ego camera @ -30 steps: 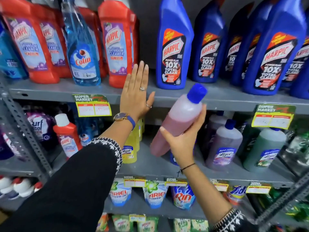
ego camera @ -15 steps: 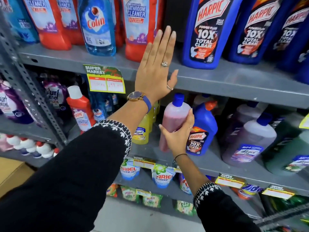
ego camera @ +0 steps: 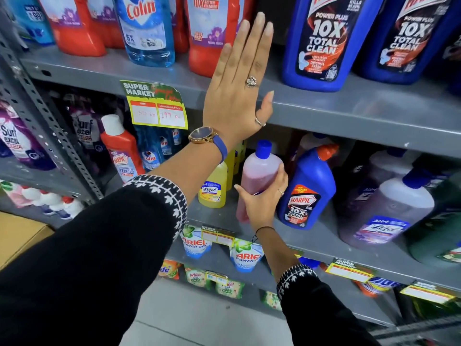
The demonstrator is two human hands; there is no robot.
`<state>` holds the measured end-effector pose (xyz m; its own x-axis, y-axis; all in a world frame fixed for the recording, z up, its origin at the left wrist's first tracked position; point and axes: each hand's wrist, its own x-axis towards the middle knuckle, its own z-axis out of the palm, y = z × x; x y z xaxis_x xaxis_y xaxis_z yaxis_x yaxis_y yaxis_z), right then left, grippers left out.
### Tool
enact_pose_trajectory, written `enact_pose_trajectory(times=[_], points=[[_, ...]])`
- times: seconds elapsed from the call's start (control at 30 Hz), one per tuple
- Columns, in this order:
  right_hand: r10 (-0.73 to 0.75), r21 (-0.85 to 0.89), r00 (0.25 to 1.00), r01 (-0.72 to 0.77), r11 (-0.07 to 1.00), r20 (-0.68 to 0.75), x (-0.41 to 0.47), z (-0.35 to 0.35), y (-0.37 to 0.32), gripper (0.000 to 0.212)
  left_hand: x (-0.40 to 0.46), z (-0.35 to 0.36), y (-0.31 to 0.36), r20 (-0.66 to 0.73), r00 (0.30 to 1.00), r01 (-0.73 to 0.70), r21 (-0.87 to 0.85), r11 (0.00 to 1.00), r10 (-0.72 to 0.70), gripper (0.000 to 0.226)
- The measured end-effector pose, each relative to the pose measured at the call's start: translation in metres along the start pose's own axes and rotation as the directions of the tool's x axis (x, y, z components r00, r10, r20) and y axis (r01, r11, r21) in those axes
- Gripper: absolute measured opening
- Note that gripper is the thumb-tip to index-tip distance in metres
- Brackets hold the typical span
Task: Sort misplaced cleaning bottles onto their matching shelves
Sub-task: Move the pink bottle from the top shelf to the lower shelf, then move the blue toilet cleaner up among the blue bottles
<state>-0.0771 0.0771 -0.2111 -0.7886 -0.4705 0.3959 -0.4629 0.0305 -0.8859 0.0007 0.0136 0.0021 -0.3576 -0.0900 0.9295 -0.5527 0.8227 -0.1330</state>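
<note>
My right hand (ego camera: pixel 263 203) grips a pink bottle (ego camera: pixel 258 171) with a blue cap, standing upright on the middle shelf (ego camera: pixel 311 242). It stands between a yellow Lizol bottle (ego camera: pixel 214 187) on its left and a blue Harpic bottle (ego camera: pixel 308 191) on its right. My left hand (ego camera: pixel 239 88) lies flat, fingers together and pointing up, against the front edge of the upper shelf (ego camera: pixel 349 113). It holds nothing.
Red Harpic bottles (ego camera: pixel 212 28), a blue Colin bottle (ego camera: pixel 147 31) and large blue Harpic bottles (ego camera: pixel 324 41) fill the upper shelf. Purple Lizol bottles (ego camera: pixel 389 211) stand at the right, a small red Harpic bottle (ego camera: pixel 122 151) at the left. Ariel pouches (ego camera: pixel 245 254) hang below.
My right hand has brought the pink bottle down from a tilt in front of the shelves and stood it upright on the middle shelf. The view has moved closer; my left hand stays on the upper shelf edge.
</note>
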Motion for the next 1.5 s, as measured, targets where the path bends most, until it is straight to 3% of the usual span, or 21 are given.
enact_pose_trajectory(times=[0.13,0.27,0.37,0.47,0.57,0.73,1.1,1.23,1.5], points=[[-0.06,-0.111,0.997,0.054,0.992,-0.051,-0.008,-0.004,-0.004,0.113,-0.001,0.001,0.0,0.006,1.0,0.007,-0.001,1.0,-0.007,0.072],[-0.198,-0.137,0.939,0.165,0.977,-0.281,-0.006,-0.026,-0.007,0.09,-0.001,0.002,0.0,0.008,1.0,0.01,0.002,1.0,-0.01,0.073],[0.007,-0.138,0.888,-0.079,0.987,-0.459,0.012,-0.047,0.005,0.098,0.0,0.001,0.0,0.01,1.0,0.011,0.016,1.0,-0.012,0.073],[0.211,-0.145,0.885,-0.293,0.945,-0.415,0.017,-0.056,0.021,0.113,-0.001,0.001,0.001,0.012,1.0,0.013,0.02,1.0,-0.013,0.072],[0.267,-0.116,0.89,-0.33,0.937,-0.37,0.018,-0.054,0.027,0.12,-0.001,0.001,0.0,0.016,1.0,0.017,0.021,1.0,-0.017,0.072],[0.324,-0.07,0.851,-0.384,0.921,-0.413,0.027,-0.049,0.021,0.122,-0.001,0.0,0.001,0.009,1.0,0.017,0.024,1.0,-0.018,0.071],[0.21,0.077,0.879,-0.197,0.977,-0.428,-0.004,-0.076,0.023,0.114,-0.003,0.003,-0.001,0.01,1.0,-0.003,0.041,0.999,0.003,0.074],[0.227,0.158,0.885,-0.177,0.972,-0.407,-0.022,-0.092,0.005,0.113,-0.003,0.003,-0.001,0.02,1.0,-0.007,0.028,1.0,0.006,0.073],[0.111,0.216,0.913,-0.026,0.976,-0.392,-0.034,-0.126,-0.049,0.114,-0.003,0.001,-0.001,0.067,0.998,0.008,-0.025,1.0,-0.006,0.073]])
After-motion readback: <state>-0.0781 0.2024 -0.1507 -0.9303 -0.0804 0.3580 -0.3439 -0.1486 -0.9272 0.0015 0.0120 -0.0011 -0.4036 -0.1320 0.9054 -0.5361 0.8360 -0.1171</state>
